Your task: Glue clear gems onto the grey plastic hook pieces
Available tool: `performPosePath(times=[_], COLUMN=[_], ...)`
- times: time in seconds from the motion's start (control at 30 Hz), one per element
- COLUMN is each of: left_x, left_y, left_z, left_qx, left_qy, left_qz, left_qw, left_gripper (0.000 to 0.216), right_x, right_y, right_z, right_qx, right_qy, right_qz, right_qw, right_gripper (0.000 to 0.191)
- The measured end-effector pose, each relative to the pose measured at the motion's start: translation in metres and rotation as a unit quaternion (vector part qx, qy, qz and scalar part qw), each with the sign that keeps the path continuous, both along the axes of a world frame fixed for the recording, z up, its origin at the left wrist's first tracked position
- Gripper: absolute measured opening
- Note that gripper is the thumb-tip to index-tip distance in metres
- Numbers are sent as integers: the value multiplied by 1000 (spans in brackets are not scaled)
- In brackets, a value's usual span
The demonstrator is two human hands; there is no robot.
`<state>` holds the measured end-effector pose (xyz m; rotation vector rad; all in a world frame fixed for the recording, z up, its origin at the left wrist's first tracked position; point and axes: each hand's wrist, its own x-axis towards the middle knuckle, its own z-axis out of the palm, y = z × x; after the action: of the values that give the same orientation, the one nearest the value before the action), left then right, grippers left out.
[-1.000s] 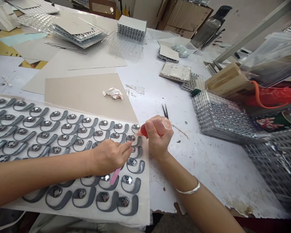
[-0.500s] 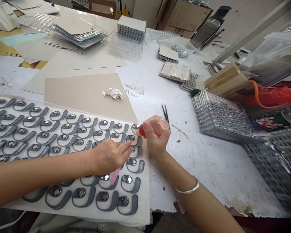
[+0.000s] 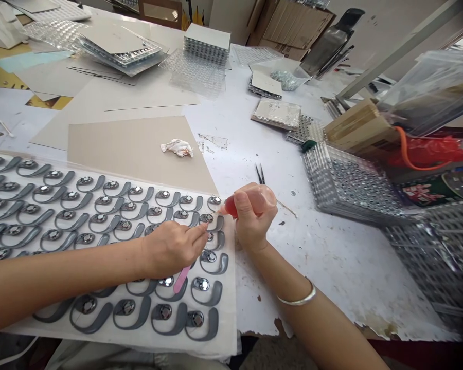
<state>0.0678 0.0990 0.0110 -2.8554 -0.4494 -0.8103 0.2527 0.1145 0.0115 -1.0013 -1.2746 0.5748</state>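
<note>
On the white sheet (image 3: pixel 231 288), grey hook-shaped parts (image 3: pixel 212 262), shiny round centres

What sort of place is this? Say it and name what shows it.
Probably a small assembly workshop. A sheet holds rows of identical grey hook parts, stacked clear blister trays stand alongside, and the right hand holds a red dropper over a part.
</note>
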Motion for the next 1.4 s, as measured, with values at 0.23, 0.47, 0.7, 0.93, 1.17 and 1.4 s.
performPosePath(times=[0.23, 0.47, 0.7, 0.93, 1.17, 1.4], left_x=[1, 1, 0, -1, 0, 1], left_y=[0, 0, 0, 0, 0, 1], left_z=[3, 3, 1, 0, 2, 2], left_qx=[1, 1, 0, -9, -18, -23], left_qy=[-8, -8, -7, 1, -9, -29], left_qz=[6, 5, 2, -2, -5, 1], left_qw=[1000, 1000, 1000, 1000, 1000, 999], left_gripper=[26, 26, 23, 24, 21, 22], right_x=[0, -2, -3, -2, -1, -2], right_y=[0, -1, -1, -3, -3, -4], right_z=[0, 2, 2, -2, 3, 9], right_qx=[-33, -25, 16, 43, 130, 172], right_qy=[-2, -31, -74, -112, -180, -225], right_qz=[11, 18, 0, -4, -1, 6], right_qw=[999, 999, 997, 993, 975, 959], right_gripper=[30, 31, 31, 27, 19, 23])
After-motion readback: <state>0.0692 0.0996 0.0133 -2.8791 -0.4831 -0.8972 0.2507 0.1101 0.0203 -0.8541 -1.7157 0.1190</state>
